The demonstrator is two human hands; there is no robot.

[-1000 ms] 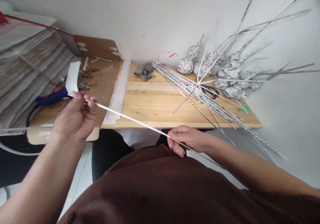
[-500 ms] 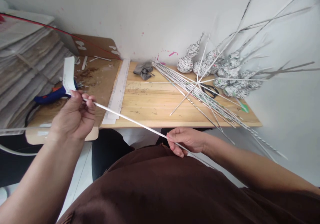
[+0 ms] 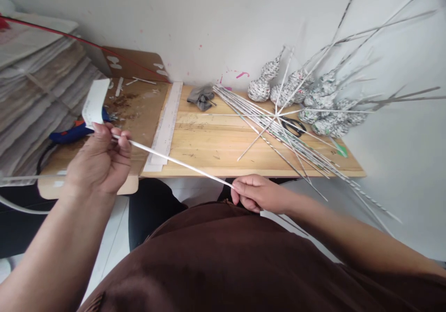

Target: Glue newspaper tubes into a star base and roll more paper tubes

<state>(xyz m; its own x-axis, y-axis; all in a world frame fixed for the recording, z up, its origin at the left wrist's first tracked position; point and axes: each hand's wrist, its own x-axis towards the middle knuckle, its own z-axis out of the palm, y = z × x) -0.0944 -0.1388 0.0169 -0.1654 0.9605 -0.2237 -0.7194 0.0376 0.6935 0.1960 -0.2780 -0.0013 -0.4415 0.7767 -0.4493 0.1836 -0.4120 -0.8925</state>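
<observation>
A thin white rolled paper tube point(image 3: 177, 161) slants down from left to right between my two hands. My left hand point(image 3: 102, 161) is closed around its upper end, where a flat strip of printed paper point(image 3: 95, 100) sticks up, unrolled, past the thumb. Lower down, my right hand point(image 3: 256, 193) pinches the tube with thumb and fingers; the tube's far end runs on below the wrist. Just behind my left hand lies a blue glue gun point(image 3: 71, 133) on a brown board point(image 3: 142, 102).
Flat paper strips point(image 3: 165, 133) lie mid-table beside a grey cloth point(image 3: 201, 97). A bundle of paper tubes point(image 3: 251, 116) crosses the wooden table point(image 3: 195, 140), over black scissors point(image 3: 294, 127). Several woven gourd shapes point(image 3: 258, 89) stand against the wall. Stacked paper point(image 3: 45, 84) rises at left.
My left hand has shifted slightly left, and the paper strip above it leans and twists more. The fingers of my right hand have curled tighter around the tube.
</observation>
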